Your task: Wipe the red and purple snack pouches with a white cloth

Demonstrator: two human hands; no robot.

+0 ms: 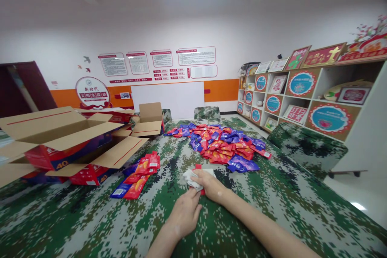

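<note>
My right hand (208,183) is closed on a red sachet (198,167) with a white wrapped part (190,178), held low over the camouflage table cloth (272,201). My left hand (184,213) lies just below it, its fingers curled and touching the sachet's lower edge. A big heap of red and purple sachets (223,143) lies beyond my hands, towards the middle of the table. A smaller row of red sachets (142,173) with one blue one lies to the left of my hands.
Open cardboard boxes (60,137) with raised flaps stand on the table's left side, another smaller box (149,119) behind them. A shelf unit (302,92) with framed pictures lines the right wall. Camouflage-covered chairs (305,145) stand round the table.
</note>
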